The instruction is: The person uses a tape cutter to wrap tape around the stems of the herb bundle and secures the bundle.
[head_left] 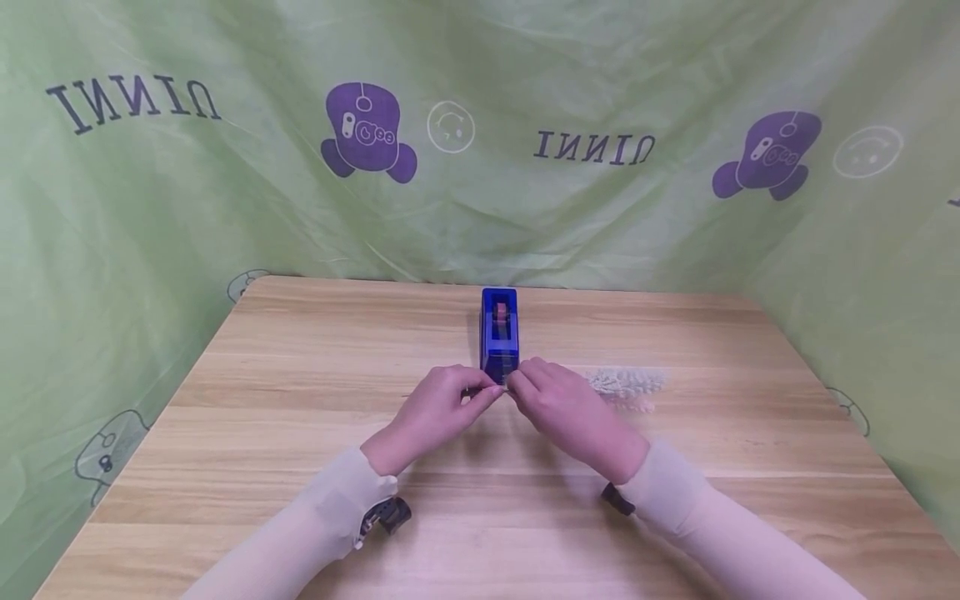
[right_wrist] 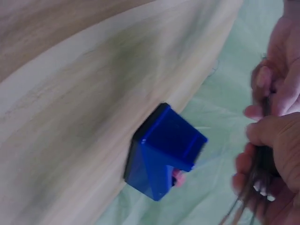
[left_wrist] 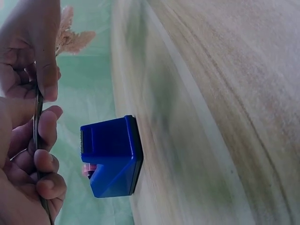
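Observation:
My left hand (head_left: 442,408) and right hand (head_left: 562,408) meet fingertip to fingertip just in front of a blue tape dispenser (head_left: 500,344). Thin dark stems (left_wrist: 37,117) run through both hands, clearly seen in the left wrist view. The left fingers curl round their lower part, while the right hand pinches them farther up. Pale white and pink dried flower heads (head_left: 626,385) stick out past the right hand. Loose stem strands (right_wrist: 239,206) show below the right hand in the right wrist view. The fingers hide much of the stems.
The dispenser stands upright on a wood-grain table (head_left: 300,450), a pinkish roll core in its slot. A green printed cloth (head_left: 480,217) hangs behind the table and along both sides. Dark wrist devices (head_left: 390,513) sit at both cuffs.

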`<state>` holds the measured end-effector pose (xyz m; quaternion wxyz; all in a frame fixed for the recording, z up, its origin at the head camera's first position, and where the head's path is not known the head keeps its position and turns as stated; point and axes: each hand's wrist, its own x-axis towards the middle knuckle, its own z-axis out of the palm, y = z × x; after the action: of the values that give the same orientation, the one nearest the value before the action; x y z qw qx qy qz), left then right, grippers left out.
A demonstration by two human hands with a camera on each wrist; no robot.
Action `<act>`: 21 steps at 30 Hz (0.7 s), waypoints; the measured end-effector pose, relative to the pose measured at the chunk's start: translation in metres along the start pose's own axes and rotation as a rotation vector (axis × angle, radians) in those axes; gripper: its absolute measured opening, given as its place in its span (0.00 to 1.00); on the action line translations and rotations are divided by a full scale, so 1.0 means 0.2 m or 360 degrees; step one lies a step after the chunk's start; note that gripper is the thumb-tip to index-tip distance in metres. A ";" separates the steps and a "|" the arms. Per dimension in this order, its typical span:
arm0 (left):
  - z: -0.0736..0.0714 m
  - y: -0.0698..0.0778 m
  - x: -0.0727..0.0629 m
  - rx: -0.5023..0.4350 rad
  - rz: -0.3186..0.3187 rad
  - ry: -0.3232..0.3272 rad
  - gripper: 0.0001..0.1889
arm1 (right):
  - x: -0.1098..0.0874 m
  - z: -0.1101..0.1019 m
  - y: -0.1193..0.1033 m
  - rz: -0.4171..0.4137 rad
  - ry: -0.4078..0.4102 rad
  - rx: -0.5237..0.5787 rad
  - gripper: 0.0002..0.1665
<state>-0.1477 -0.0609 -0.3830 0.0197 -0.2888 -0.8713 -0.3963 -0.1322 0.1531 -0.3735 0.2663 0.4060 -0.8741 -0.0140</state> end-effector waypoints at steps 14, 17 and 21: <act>0.00 0.00 0.00 0.0105 0.0044 -0.0017 0.10 | 0.01 -0.11 -0.03 0.0349 -0.0292 0.0280 0.07; 0.00 -0.01 -0.01 0.0133 0.0046 -0.0016 0.09 | 0.02 -0.12 -0.02 0.0363 -0.0340 0.0357 0.06; 0.00 -0.01 -0.01 0.0145 0.0033 -0.0033 0.07 | 0.02 -0.12 -0.01 0.0384 -0.0366 0.0444 0.05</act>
<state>-0.1465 -0.0621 -0.3853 0.0280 -0.3007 -0.8856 -0.3529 -0.1205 0.1534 -0.3522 0.1058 0.3270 -0.9344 0.0930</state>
